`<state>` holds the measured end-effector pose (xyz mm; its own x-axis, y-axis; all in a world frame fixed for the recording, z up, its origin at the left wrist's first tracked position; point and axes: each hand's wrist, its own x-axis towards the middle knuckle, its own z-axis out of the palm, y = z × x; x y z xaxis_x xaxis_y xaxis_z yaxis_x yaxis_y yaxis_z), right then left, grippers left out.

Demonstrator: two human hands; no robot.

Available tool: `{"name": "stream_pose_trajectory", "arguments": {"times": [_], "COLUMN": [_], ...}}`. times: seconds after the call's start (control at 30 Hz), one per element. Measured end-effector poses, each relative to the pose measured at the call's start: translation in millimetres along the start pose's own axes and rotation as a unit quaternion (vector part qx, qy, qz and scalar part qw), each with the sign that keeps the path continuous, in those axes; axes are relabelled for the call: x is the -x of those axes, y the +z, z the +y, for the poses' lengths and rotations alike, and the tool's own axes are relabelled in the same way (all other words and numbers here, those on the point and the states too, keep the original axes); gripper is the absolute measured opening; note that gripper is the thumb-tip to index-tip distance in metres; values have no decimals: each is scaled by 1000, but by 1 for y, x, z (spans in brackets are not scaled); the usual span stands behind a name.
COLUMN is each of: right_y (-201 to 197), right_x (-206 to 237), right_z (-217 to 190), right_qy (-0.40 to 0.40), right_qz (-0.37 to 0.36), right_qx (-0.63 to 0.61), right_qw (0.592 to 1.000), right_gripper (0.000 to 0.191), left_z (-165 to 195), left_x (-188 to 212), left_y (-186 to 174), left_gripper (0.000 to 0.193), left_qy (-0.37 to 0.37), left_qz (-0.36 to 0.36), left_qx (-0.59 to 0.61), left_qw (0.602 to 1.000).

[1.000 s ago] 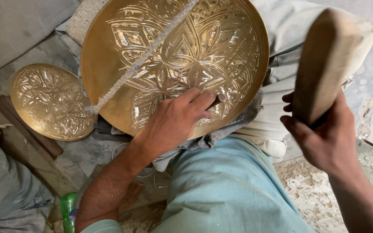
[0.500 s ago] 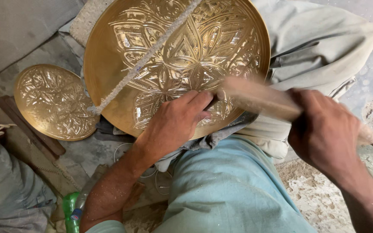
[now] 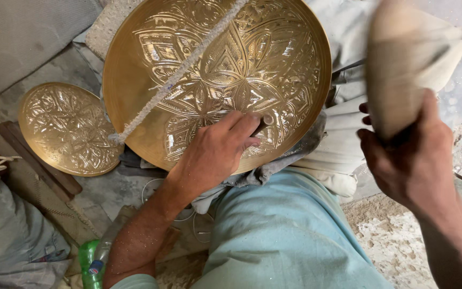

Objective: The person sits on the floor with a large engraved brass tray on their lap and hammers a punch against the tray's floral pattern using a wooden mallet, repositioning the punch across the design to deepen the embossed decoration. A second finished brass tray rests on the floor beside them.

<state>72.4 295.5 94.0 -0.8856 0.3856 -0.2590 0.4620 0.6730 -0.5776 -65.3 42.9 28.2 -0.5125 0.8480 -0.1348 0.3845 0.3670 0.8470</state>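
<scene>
Brass is the work here, chased by hand. Nearest me, the person's pale blue trouser leg (image 3: 290,235) fills the foreground, and both forearms reach out over it. The right hand (image 3: 410,160) is clenched round the handle of a wooden mallet (image 3: 402,59), lifted high and off to the right, its broad head blurred. The left hand (image 3: 217,152) lies on the lower part of the large brass tray (image 3: 217,69), fingers pinched round a small metal punch (image 3: 267,120) whose tip sits on the engraved petals just beyond the knuckles. By my judgement the step in hand is striking the pattern: the mallet is at the top of its swing, and the next blow calls for a square fall on the punch head while the left hand keeps it steady. A cord (image 3: 183,67) crosses the tray beyond the left hand. Farther left of that hand, a smaller brass dish (image 3: 68,128) lies on the ground.
</scene>
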Motion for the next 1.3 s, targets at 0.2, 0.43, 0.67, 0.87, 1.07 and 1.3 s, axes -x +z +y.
{"name": "stream_pose_trajectory", "arguments": {"times": [0.2,0.43,0.67,0.87,1.07,1.3], "right_y": [6,2,3,-6,1,-2], "right_x": [-4,-5,-4,-5,-7,-12], "right_z": [-4,3,-5,1,4,8], "right_qy": [-34,-81,-14,46,-113,-22], "right_qz": [-16,-35,-116,-19,-2,-57], "right_qx": [99,197,306,-140,267,178], "right_qw": [994,976,945,989,957,982], "right_gripper": [37,37,43,50,52,52], "left_z": [1,3,2,1,1,4], "left_x": [1,3,2,3,3,4], "left_y": [0,-1,-1,-1,0,0], "left_gripper": [33,30,30,33,31,32], "left_qy": [-12,-51,-50,-13,-12,-57], "left_qz": [10,-11,-17,7,24,16], "left_qx": [11,-3,-19,-14,-16,-12], "left_qw": [1000,999,998,1000,1000,998]}}
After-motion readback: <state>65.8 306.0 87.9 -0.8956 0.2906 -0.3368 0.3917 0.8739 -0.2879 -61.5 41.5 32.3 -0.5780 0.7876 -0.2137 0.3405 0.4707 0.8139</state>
